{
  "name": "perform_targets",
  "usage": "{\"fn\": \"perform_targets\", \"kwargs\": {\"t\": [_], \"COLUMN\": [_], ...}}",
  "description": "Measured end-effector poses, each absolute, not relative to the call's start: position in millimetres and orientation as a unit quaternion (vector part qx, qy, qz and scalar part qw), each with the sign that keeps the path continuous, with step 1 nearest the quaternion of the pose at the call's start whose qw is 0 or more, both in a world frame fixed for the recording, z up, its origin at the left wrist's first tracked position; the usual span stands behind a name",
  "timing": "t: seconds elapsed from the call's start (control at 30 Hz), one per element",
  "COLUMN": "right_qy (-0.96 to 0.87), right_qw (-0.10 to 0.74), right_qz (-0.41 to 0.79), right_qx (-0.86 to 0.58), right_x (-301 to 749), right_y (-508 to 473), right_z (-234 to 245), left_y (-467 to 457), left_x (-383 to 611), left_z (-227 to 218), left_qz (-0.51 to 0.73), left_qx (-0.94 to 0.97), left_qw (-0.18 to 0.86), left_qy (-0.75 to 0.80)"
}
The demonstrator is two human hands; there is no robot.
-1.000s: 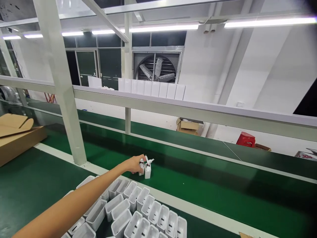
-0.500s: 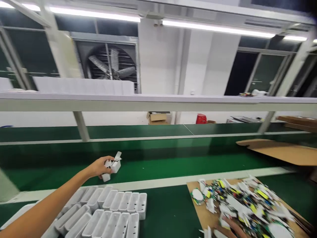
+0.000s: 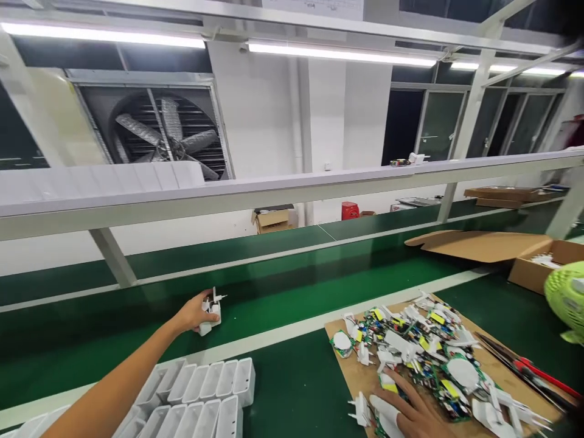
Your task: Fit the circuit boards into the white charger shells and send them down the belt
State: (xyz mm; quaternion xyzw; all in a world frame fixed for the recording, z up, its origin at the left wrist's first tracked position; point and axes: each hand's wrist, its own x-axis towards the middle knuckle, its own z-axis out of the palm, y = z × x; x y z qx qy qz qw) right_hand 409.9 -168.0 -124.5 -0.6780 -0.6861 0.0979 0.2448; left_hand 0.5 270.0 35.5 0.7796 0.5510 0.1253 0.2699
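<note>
My left hand (image 3: 198, 313) is closed around white plug pieces (image 3: 213, 310) over the green belt (image 3: 274, 292); a prong sticks out past the fingers. How many pieces it holds I cannot tell. My right hand (image 3: 410, 410) rests on a pile of circuit boards and white plug parts (image 3: 410, 347), its fingers stretched apart. White covering shows on one of its digits. Under the pile lies a brown cardboard sheet (image 3: 344, 362). Below my left forearm stand rows of open white plastic cases (image 3: 196, 383).
Pliers with red handles (image 3: 524, 365) lie at the sheet's right side. Beyond them are a light-green fan (image 3: 568, 298) and an open cardboard box (image 3: 529, 274). A raised shelf (image 3: 274, 191) crosses above the belt, held by posts.
The view has turned to the right, bringing the pliers, box and green fan into fuller view. More of my right hand shows on the pile. My left hand keeps its hold.
</note>
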Motion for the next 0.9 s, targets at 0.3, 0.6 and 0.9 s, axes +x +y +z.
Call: {"fn": "perform_targets", "kwargs": {"t": [0.3, 0.6, 0.9], "right_qy": [-0.688, -0.697, -0.727], "right_qw": [0.097, 0.132, 0.332], "right_qz": [0.105, -0.096, -0.141], "right_qx": [-0.712, -0.699, -0.585], "right_x": [368.0, 375.9, 403.6], "right_y": [-170.0, -194.1, -185.9], "right_z": [-44.7, -65.4, -92.0], "left_y": [163.9, 88.4, 37.1], "left_x": [132.3, 177.7, 89.3], "left_z": [48.8, 31.5, 158.6], "left_qz": [0.076, 0.110, 0.403], "left_qx": [0.896, 0.915, 0.801], "left_qw": [0.296, 0.290, 0.265], "left_qy": [0.322, 0.259, 0.355]}}
